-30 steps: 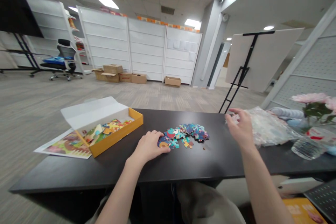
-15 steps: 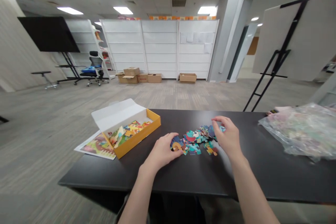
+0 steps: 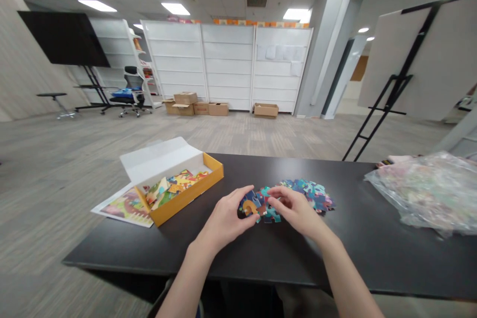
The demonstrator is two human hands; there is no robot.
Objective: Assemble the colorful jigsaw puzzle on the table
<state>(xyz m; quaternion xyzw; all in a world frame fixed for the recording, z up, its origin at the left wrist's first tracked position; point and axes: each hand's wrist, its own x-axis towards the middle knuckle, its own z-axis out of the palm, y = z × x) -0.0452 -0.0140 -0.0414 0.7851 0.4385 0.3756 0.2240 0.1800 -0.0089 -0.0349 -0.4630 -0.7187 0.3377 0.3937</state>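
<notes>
My left hand [image 3: 230, 210] curves round a dark blue jigsaw puzzle piece with an orange curl [image 3: 249, 205], its thumb and fingers at the piece's edges. Against its right side lie red and teal puzzle pieces [image 3: 272, 215]. Over these my right hand [image 3: 295, 210] is bent, its thumb and forefinger close together at a red and teal piece, partly hidden by the fingers. Behind and to the right of my right hand spreads a heap of blue, teal and purple puzzle pieces [image 3: 313, 193] on the black table [image 3: 357, 253].
A yellow box [image 3: 188, 198] with a raised white lid [image 3: 158, 159] holds more puzzle pieces [image 3: 177, 185] at the left. A printed picture sheet [image 3: 122, 207] sticks out beneath it. At the right lies a clear plastic bag [image 3: 432, 191] with colourful contents.
My right hand has moved left from the heap to the pieces beside my left hand, uncovering the heap. My left hand stays at the orange-curl piece. The whole view has shifted slightly.
</notes>
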